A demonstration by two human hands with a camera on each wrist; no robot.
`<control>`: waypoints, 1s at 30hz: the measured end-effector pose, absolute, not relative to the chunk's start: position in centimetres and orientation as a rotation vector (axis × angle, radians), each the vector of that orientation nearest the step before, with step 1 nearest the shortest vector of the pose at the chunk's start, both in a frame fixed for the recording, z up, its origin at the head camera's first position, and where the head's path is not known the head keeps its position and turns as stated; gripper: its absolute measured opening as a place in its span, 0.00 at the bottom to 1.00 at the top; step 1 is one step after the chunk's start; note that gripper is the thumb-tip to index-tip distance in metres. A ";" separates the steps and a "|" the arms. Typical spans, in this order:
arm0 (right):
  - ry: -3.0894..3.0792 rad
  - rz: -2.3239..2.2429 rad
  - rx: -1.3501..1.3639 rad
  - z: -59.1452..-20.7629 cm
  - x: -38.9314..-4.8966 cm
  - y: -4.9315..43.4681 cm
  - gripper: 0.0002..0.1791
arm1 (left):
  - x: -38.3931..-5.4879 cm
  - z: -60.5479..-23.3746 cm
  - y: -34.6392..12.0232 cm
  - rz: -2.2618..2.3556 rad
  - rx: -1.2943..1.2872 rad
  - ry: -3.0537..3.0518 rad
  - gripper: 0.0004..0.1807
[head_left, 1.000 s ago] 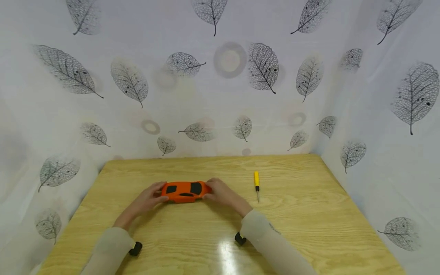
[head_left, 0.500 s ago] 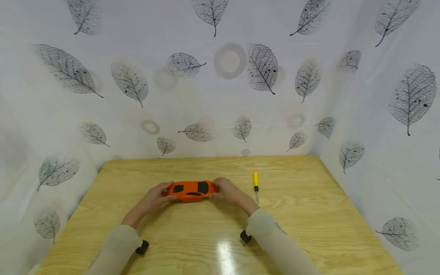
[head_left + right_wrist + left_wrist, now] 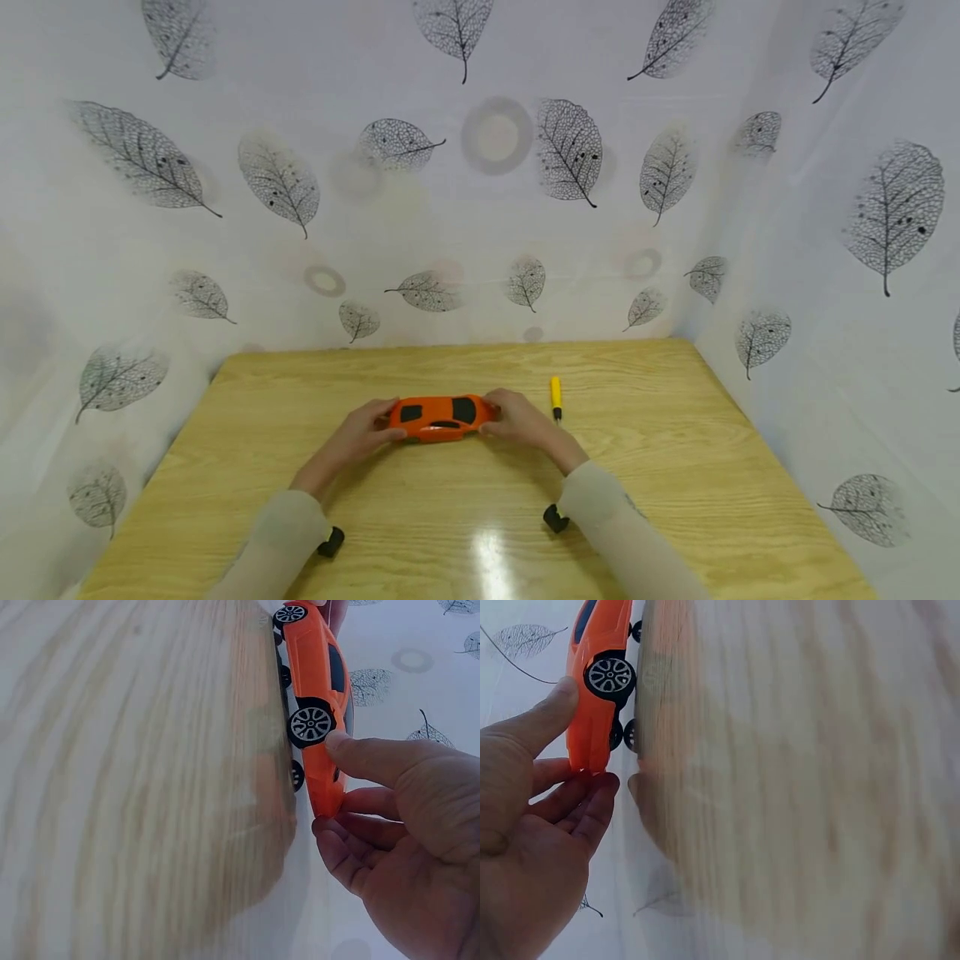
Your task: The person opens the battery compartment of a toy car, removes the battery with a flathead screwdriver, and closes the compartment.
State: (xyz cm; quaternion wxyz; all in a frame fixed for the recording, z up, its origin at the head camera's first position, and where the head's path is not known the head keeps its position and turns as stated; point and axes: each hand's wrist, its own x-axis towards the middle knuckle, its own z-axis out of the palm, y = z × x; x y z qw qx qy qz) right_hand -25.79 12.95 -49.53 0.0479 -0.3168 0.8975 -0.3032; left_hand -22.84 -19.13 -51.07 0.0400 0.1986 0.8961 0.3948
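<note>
An orange toy car [image 3: 441,418] with dark windows lies lengthwise left to right between my two hands. My left hand [image 3: 366,433] grips its left end, thumb on the near side and fingers round the end, as the left wrist view shows with the car's orange body [image 3: 594,735]. At the other end my right hand [image 3: 519,421] holds the car, its thumb beside a silver-spoked wheel [image 3: 310,724] in the right wrist view. Both wrist views show the wheels very close to the tabletop; whether they touch it I cannot tell.
A screwdriver [image 3: 556,398] with a yellow handle lies just right of my right hand, its tip partly hidden. The wood-grain table [image 3: 450,517] runs back to a white curtain [image 3: 480,217] printed with dark leaves, which also hangs at both sides.
Both hands have moved to the right together with the toy car between them, closer to the screwdriver. The screwdriver itself has stayed in place.
</note>
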 end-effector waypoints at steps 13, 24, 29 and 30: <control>2.756 -0.913 -0.893 -49.5 -25.6 15.2 0.25 | -23.5 -50.6 -16.5 1.144 0.590 2.748 0.37; 2.774 -0.915 -0.895 -49.4 -25.4 16.5 0.27 | -24.0 -50.7 -14.8 1.143 0.524 2.714 0.37; 2.772 -0.903 -0.857 -49.2 -25.4 16.8 0.29 | -24.0 -50.4 -14.4 1.184 0.533 2.684 0.35; 2.771 -0.904 -0.844 -49.2 -25.4 16.9 0.29 | -24.1 -50.4 -14.4 1.187 0.540 2.684 0.34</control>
